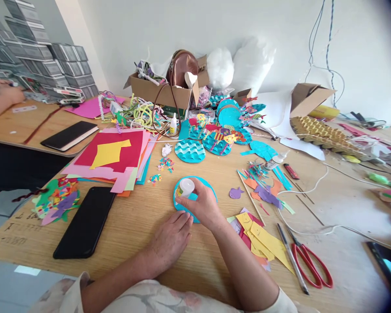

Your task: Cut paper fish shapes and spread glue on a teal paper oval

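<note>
A round blue paper disc [210, 191] lies on the wooden table before me. Over it, my right hand [204, 203] grips a white glue bottle [185, 188] tipped with its base up; the nozzle is hidden. My left hand [173, 237] rests on the table with fingers stretched out, its fingertips at the disc's near edge. Just beyond the disc are small coloured paper bits [166, 164] and a blue disc with wavy strips [189, 151]. A purple paper fish [236, 193] lies to the right of the disc.
Left are stacked coloured papers [81, 168], a black phone [84, 224] and a notebook [70, 134]. Right are yellow paper scraps [263, 239], a pen [292, 258], red-handled scissors [313, 265] and a white cable [299, 224]. Another person's hand [11, 93] shows far left.
</note>
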The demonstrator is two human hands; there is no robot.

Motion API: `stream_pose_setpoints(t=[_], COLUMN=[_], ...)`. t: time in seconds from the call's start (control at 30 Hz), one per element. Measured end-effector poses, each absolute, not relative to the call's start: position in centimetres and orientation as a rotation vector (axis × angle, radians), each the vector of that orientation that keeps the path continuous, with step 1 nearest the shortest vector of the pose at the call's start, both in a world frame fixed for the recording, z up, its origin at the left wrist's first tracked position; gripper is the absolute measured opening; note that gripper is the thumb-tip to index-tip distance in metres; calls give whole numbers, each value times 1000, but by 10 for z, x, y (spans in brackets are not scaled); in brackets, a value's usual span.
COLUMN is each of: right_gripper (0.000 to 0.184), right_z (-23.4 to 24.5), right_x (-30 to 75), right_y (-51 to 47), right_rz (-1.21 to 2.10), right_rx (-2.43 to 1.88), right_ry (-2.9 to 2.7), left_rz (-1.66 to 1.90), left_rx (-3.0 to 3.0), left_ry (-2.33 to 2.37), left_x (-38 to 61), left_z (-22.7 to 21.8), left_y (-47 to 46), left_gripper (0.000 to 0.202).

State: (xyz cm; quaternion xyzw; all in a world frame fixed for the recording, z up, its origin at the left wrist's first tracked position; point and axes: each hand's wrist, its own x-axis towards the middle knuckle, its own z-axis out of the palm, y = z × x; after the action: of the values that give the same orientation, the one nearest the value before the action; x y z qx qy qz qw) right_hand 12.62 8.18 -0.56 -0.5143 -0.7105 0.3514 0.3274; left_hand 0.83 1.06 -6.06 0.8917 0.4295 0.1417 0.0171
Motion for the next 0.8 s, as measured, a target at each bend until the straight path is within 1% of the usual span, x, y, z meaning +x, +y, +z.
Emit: stream_pose_setpoints(t=[0.3, 0.53, 0.6, 0.7, 0.8], right_gripper=[27, 36, 37, 35, 33], right_z=[-13, -26, -27, -27, -25], right_x=[130, 144, 144, 142, 139], right_y=[84, 89, 89, 89, 89], right_rz=[987, 1422, 1486, 1443, 1281], right_rx=[-1341, -1195, -1158, -1176, -1270], right_ry=[-1811, -1337, -1245, -1285, -1457], left_rz=[454, 546, 546, 559, 570], left_rx=[2754, 2717, 2712, 2720, 2737], left_ry=[1330, 1320, 1314, 1314, 1311], left_x=[8, 6, 6, 6, 6], left_z=[-58, -59, -59, -59, -59], left_y=[10, 10, 10, 10, 10], left_gripper=[26, 29, 30, 29, 28])
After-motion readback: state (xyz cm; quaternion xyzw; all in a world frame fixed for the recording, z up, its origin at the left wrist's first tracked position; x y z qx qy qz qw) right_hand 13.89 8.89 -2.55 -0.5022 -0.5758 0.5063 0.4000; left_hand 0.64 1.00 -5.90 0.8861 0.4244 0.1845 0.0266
